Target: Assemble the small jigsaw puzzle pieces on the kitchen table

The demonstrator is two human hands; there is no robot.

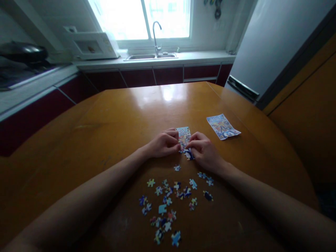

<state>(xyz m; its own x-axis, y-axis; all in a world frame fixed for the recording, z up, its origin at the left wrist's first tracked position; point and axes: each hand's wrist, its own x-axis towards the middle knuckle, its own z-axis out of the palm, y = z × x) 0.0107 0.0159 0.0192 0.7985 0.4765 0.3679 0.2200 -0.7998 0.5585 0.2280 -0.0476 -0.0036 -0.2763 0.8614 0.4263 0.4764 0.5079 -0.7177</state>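
A partly joined jigsaw puzzle [184, 136] lies on the wooden table between my two hands. My left hand [165, 143] rests at its left edge, fingers curled and touching that side. Along the lower right edge, my right hand [204, 150] has its thumb and index finger closed on the joined pieces. A dark blue and white section [189, 154] sticks out at the bottom, partly under the right fingers. Just below lies a single loose puzzle piece [177, 168]. Many more loose pieces, such as a light blue one [162, 209], are scattered between my forearms.
A creased picture sheet [223, 126] lies to the right on the wooden table [126, 115]. Beyond the table stand a counter with a sink [141, 57], a microwave [91, 45] and a fridge [273, 42]. A pan [23, 52] sits on the stove at far left.
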